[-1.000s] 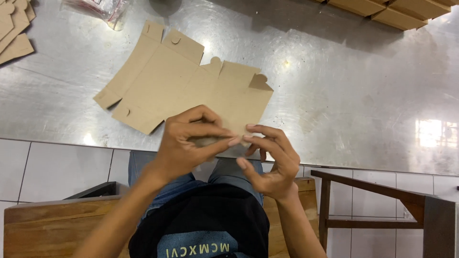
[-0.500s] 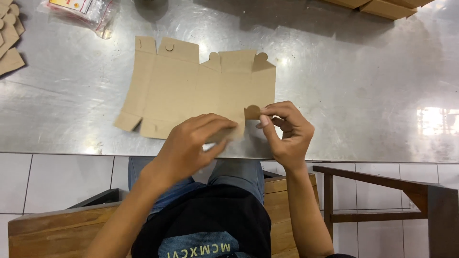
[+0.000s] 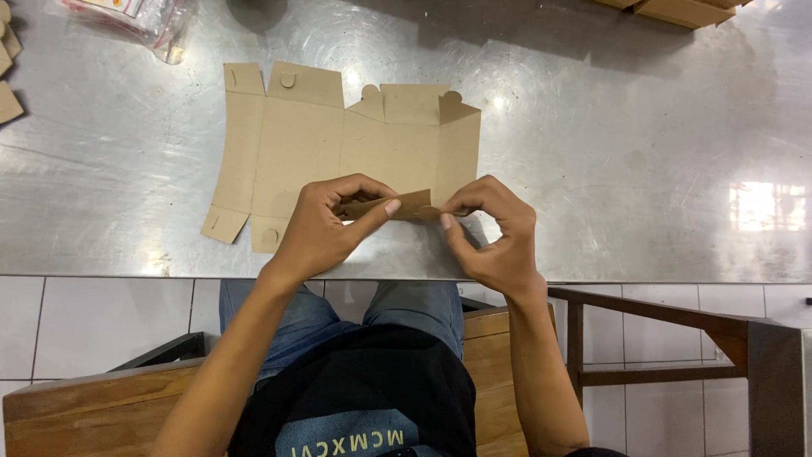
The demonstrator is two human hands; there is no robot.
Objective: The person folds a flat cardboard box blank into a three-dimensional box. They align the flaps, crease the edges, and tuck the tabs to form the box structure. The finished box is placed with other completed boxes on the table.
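Hiding near flap (image 3: 397, 206), left hand (image 3: 326, 228), right hand (image 3: 495, 233)

Cut off by the top edge: plastic bag (image 3: 135, 21) and brown boxes (image 3: 677, 10); near flap of cardboard blank (image 3: 338, 144) partly hidden behind left hand (image 3: 326, 224).

Packing workshop: scratched stainless-steel worktable (image 3: 634, 169) with white-tiled front (image 3: 101, 326); die-cut cardboard box blank (image 3: 338, 144); stacked cardboard pieces (image 3: 7, 80) and boxes (image 3: 677, 10) at edges; plastic bag (image 3: 127, 17); wooden bench (image 3: 76, 415)
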